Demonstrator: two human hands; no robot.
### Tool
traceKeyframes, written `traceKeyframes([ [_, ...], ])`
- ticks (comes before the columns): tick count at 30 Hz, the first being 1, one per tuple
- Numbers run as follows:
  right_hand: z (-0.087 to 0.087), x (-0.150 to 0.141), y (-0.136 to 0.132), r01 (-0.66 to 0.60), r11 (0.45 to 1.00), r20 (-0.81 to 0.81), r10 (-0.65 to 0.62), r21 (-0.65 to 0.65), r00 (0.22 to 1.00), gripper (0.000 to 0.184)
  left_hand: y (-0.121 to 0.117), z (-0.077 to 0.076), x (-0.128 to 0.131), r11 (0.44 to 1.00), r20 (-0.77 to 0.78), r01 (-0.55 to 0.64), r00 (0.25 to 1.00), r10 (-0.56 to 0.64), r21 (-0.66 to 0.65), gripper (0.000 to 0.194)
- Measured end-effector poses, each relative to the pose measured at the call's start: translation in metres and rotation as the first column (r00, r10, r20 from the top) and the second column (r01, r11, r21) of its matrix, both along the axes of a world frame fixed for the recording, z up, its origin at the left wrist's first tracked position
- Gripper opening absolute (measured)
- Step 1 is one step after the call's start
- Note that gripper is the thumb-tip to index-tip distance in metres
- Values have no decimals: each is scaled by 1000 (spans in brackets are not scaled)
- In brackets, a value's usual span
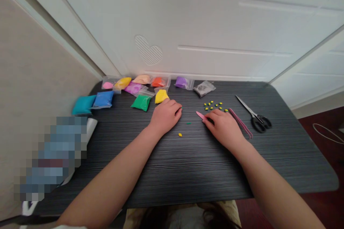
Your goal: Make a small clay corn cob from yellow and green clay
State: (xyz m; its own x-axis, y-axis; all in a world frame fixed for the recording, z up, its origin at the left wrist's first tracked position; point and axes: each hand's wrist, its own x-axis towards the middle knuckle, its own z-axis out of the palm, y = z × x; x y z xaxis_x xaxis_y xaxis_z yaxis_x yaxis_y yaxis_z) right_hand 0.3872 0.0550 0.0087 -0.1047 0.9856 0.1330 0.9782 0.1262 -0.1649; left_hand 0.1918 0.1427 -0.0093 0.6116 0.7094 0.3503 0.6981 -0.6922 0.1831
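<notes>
My left hand [165, 115] rests on the dark table [188, 164] with its fingers curled under, next to a yellow clay bag [161, 96]; a speck of green shows at its fingertips. My right hand [224, 126] is closed around a pink tool [201, 115] whose tip points left. A small green clay bit [188, 123] lies between the hands, and a small yellow clay bit [180, 135] lies just below it. Several tiny yellow-and-green clay pieces [213, 106] sit beyond my right hand.
Bags of coloured clay line the far edge: blue [103, 99], teal [84, 105], green [141, 102], pink [108, 85], orange [158, 82], purple [182, 82], grey [203, 88]. Pink tweezers [241, 123] and black scissors [255, 118] lie to the right. A blurred object [53, 154] sits at left.
</notes>
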Motion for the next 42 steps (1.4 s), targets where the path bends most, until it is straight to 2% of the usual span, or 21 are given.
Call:
traceKeyframes([
  [6, 1, -5, -1, 21, 1000, 65, -21, -9, 998, 30, 0, 0, 3, 1000, -43, 11, 999, -11, 20, 25],
  [13, -1, -4, 1, 53, 998, 97, -56, 28, 994, 29, 3, -1, 0, 996, 95, -10, 995, 19, -88, 25],
  [16, -1, -5, 0, 79, 996, 82, -81, 34, 993, 26, 2, 4, -1, 982, 138, 114, 986, -93, -152, 17],
  [19, -1, -6, -1, 114, 993, 55, -115, 28, 992, 23, -3, 9, 0, 929, 138, 271, 960, -243, -251, 12],
  [23, 0, -7, -1, 115, 993, 36, -115, 10, 993, 22, -8, 13, 2, 891, 101, 323, 946, -307, -319, 14],
  [30, 4, -8, -2, 147, 989, 20, -147, -27, 989, 25, -13, 12, 6, 894, 56, 340, 939, -339, -293, 11],
  [42, 0, -8, -4, 165, 983, -52, -170, -82, 984, 28, -14, 11, 5, 901, 34, 341, 938, -345, -268, 12],
])
